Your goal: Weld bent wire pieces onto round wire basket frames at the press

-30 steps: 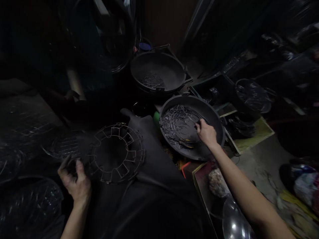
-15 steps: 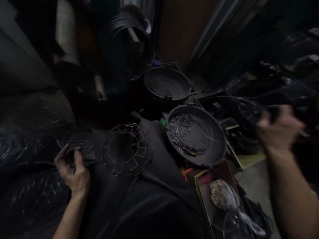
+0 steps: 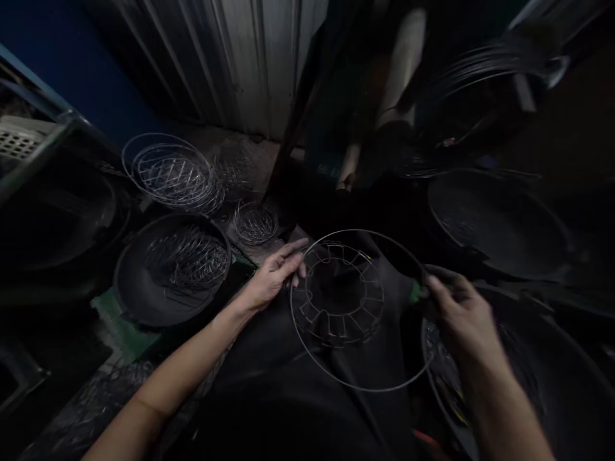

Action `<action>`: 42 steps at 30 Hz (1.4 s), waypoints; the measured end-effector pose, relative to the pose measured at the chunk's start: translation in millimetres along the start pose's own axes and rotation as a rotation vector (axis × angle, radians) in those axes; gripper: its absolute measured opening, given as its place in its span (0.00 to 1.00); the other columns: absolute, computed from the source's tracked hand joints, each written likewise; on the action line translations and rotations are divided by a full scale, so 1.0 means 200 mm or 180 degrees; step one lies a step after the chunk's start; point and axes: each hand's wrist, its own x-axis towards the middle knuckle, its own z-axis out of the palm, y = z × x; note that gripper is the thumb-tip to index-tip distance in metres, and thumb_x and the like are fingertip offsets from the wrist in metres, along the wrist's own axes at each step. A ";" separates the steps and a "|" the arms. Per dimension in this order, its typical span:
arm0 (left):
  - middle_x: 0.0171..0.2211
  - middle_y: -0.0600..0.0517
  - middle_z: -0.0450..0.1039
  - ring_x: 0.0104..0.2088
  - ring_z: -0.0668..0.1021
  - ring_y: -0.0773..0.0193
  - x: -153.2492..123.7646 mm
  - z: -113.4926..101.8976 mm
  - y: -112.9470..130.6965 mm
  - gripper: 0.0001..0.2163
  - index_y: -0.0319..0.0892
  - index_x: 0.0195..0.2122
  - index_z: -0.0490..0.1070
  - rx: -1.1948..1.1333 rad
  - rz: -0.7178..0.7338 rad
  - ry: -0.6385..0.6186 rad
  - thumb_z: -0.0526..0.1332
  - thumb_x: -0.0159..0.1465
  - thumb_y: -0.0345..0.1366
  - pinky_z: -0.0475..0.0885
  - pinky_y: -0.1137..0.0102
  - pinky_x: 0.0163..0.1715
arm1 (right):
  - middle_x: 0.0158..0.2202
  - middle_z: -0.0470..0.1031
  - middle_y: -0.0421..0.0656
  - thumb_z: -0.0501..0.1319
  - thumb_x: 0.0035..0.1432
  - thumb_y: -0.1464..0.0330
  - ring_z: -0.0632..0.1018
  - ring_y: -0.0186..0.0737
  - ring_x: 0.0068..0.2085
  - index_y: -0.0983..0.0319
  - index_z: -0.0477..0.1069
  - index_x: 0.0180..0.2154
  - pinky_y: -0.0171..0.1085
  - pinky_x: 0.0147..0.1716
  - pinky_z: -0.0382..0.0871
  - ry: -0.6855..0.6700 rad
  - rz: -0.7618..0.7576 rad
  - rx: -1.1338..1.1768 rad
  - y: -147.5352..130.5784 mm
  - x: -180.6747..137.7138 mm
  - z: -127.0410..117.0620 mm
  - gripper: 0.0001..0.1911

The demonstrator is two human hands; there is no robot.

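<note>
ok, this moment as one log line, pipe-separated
right hand: gripping wire ring | left hand: fingers at ring's left edge | wire frame: on dark cloth, seen mostly through ring

**A:** ok so what's this person actually wearing?

**B:** mostly just dark cloth (image 3: 269, 410) over the lap, down at 6 o'clock. Near black, kinda smooth with a dull sheen, soft folds, and 1 long ridge running toward 5 o'clock. Could be an apron or trousers, too dark for me to tell lol

**A:** and the arms?

**B:** 2 bare ones. The left forearm (image 3: 182, 368) comes in from 7 o'clock, slim, with a faint crease across it near the bottom. The right forearm (image 3: 504, 403) is at 5 o'clock, kinda shadowy.

**A:** hands?

**B:** left hand (image 3: 276, 275) and right hand (image 3: 468, 317) are both bare. Left fingertips look a bit grimy, right's blurry.
</note>
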 end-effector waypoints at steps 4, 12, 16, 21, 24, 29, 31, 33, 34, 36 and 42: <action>0.38 0.49 0.77 0.38 0.77 0.63 0.06 -0.09 -0.20 0.16 0.42 0.51 0.70 0.1408 0.0148 0.0787 0.55 0.64 0.39 0.70 0.71 0.41 | 0.39 0.77 0.48 0.55 0.54 0.56 0.77 0.47 0.39 0.62 0.75 0.41 0.44 0.41 0.70 -0.0247 -0.0406 -0.0563 0.03 0.07 0.32 0.20; 0.37 0.52 0.76 0.35 0.77 0.67 0.13 -0.11 -0.48 0.18 0.48 0.56 0.65 0.2850 0.0176 0.0800 0.51 0.65 0.32 0.71 0.74 0.39 | 0.40 0.77 0.48 0.52 0.58 0.61 0.77 0.45 0.39 0.62 0.75 0.42 0.42 0.41 0.69 -0.0136 -0.1026 -0.1023 0.18 0.09 0.41 0.18; 0.33 0.53 0.74 0.34 0.76 0.68 0.14 -0.13 -0.52 0.18 0.47 0.56 0.64 0.3134 0.0354 0.0815 0.50 0.66 0.32 0.71 0.75 0.37 | 0.38 0.76 0.48 0.52 0.59 0.62 0.76 0.45 0.39 0.62 0.74 0.44 0.42 0.40 0.69 -0.0241 -0.1054 -0.1107 0.17 0.10 0.42 0.18; 0.31 0.52 0.71 0.32 0.74 0.68 0.14 -0.14 -0.57 0.18 0.43 0.56 0.66 0.3111 0.0566 0.0857 0.48 0.66 0.31 0.70 0.75 0.37 | 0.35 0.73 0.47 0.54 0.56 0.59 0.75 0.44 0.36 0.60 0.76 0.44 0.42 0.38 0.69 -0.0546 -0.0661 -0.1170 0.21 0.13 0.38 0.19; 0.34 0.50 0.72 0.34 0.75 0.68 0.14 -0.14 -0.61 0.18 0.42 0.54 0.68 0.2791 0.0672 0.0994 0.47 0.66 0.32 0.70 0.73 0.40 | 0.37 0.75 0.45 0.59 0.53 0.56 0.76 0.44 0.39 0.59 0.76 0.42 0.43 0.42 0.69 -0.0896 -0.0166 -0.0555 0.24 0.16 0.37 0.19; 0.40 0.48 0.73 0.38 0.75 0.65 0.16 -0.17 -0.64 0.18 0.42 0.53 0.69 0.2593 0.0749 0.0938 0.47 0.66 0.33 0.70 0.70 0.43 | 0.40 0.77 0.45 0.62 0.50 0.57 0.76 0.45 0.42 0.61 0.75 0.40 0.43 0.44 0.69 -0.1084 0.0208 0.0255 0.27 0.18 0.38 0.19; 0.39 0.49 0.72 0.38 0.75 0.65 0.17 -0.18 -0.63 0.18 0.43 0.54 0.68 0.2770 0.0759 0.0789 0.48 0.66 0.33 0.70 0.71 0.42 | 0.40 0.77 0.45 0.60 0.53 0.58 0.76 0.44 0.42 0.62 0.75 0.41 0.43 0.44 0.69 -0.0985 -0.0045 0.0028 0.28 0.15 0.36 0.18; 0.38 0.49 0.72 0.37 0.75 0.66 0.16 -0.19 -0.61 0.18 0.44 0.54 0.67 0.3075 0.0730 0.0668 0.49 0.66 0.34 0.70 0.71 0.41 | 0.40 0.76 0.46 0.57 0.57 0.60 0.76 0.43 0.41 0.61 0.74 0.46 0.42 0.44 0.69 -0.0964 -0.0450 -0.0430 0.28 0.09 0.31 0.18; 0.37 0.50 0.71 0.37 0.75 0.66 0.16 -0.19 -0.60 0.18 0.45 0.55 0.67 0.3212 0.0725 0.0638 0.49 0.65 0.34 0.70 0.72 0.40 | 0.40 0.75 0.46 0.55 0.59 0.62 0.76 0.42 0.41 0.61 0.73 0.48 0.41 0.44 0.69 -0.0969 -0.0657 -0.0688 0.28 0.06 0.29 0.18; 0.38 0.50 0.70 0.37 0.74 0.66 0.15 -0.19 -0.60 0.18 0.46 0.55 0.66 0.3336 0.0759 0.0643 0.49 0.66 0.34 0.70 0.72 0.40 | 0.37 0.75 0.46 0.53 0.60 0.64 0.76 0.41 0.38 0.60 0.71 0.51 0.40 0.41 0.70 -0.0939 -0.0964 -0.1146 0.28 -0.03 0.24 0.19; 0.37 0.50 0.69 0.36 0.74 0.66 0.17 -0.18 -0.65 0.18 0.45 0.55 0.66 0.3169 0.0984 0.0688 0.46 0.68 0.40 0.69 0.71 0.39 | 0.31 0.73 0.45 0.51 0.62 0.65 0.74 0.39 0.31 0.61 0.67 0.55 0.37 0.35 0.70 -0.0833 -0.1045 -0.1657 0.30 -0.18 0.19 0.21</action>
